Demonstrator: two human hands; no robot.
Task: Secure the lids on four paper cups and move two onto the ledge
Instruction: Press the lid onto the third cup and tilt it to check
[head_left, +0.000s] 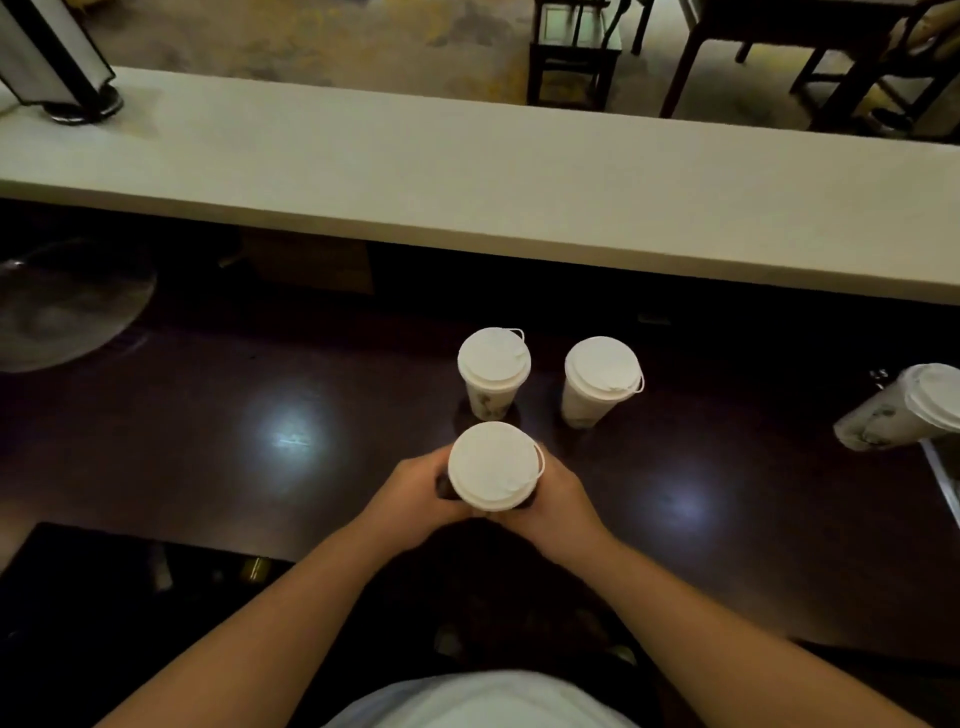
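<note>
Three white paper cups with white lids stand on the dark counter in front of me. I hold the near cup with both hands: my left hand grips its left side and my right hand grips its right side, fingers hidden under the lid. Behind it stand the far-left cup and the far-right cup, each with a lid on. A fourth lidded cup stands apart at the right edge. The pale ledge runs across above the counter with no cup on it.
A lamp or sign stand sits on the ledge's far left. A round fan-like object lies in the dark at the left of the counter. Dark chairs and tables stand beyond the ledge.
</note>
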